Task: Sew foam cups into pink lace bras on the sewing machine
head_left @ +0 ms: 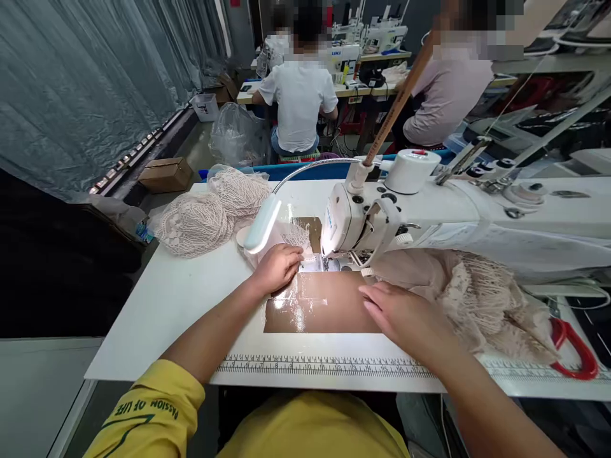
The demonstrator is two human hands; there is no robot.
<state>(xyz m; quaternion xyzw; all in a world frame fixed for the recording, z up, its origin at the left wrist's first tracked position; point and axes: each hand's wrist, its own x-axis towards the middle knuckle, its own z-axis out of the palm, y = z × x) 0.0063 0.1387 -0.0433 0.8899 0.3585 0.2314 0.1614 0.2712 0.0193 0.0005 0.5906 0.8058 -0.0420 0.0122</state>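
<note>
My left hand (278,268) is just left of the sewing machine's needle area (327,262), its fingers bent and pressed together at the edge of pale pink lace fabric (296,236). Part of that fabric is hidden behind the hand and the lamp. My right hand (405,315) rests over the right end of a brown, tape-covered panel (324,302), fingers stretched out and slightly apart. Beyond its fingertips, beige lace fabric (477,286) lies bunched to the right, under the white sewing machine (348,219). The presser foot is partly hidden by the machine head.
Bundled lace (195,222) sits at the table's back left. A lamp (262,222) on a bendable neck hangs beside the machine head. Red-handled scissors (575,350) lie at right; a ruler strip (334,367) runs along the front edge. Two people (303,95) sit at machines beyond.
</note>
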